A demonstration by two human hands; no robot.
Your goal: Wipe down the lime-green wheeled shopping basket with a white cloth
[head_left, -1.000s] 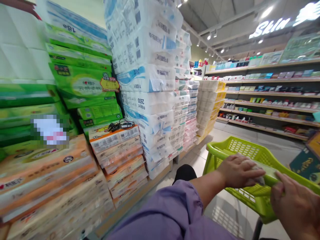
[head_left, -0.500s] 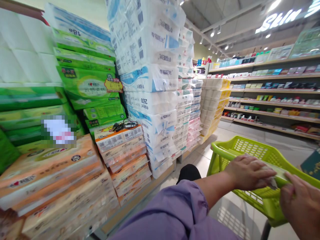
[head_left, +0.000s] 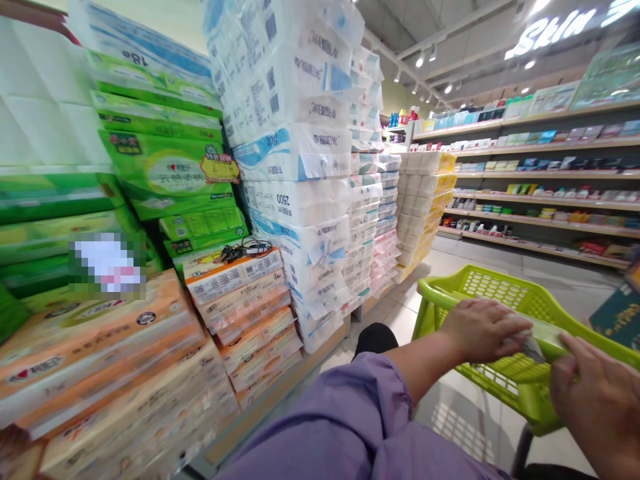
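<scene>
Pale crumpled sheet (head_left: 529,345) is pressed against the handle of a lime-green shopping cart (head_left: 453,288), at the lower right. Green-wrapped packs (head_left: 160,163) and orange-banded tissue packs (head_left: 100,347) are stacked at the left, with white toilet-roll bales (head_left: 295,160) piled beside them, apparently for bulk display. A black cable (head_left: 255,247) is laid on top of an orange-banded stack. The left hand (head_left: 483,330), emerging from a lilac sleeve (head_left: 340,417), is curled closed over the handle, and the sheet is held beneath its fingers. The right hand (head_left: 595,407) is kept half open at the handle; whether anything is gripped by it cannot be told. Shelves of boxed goods (head_left: 540,180) are ranged beyond.
</scene>
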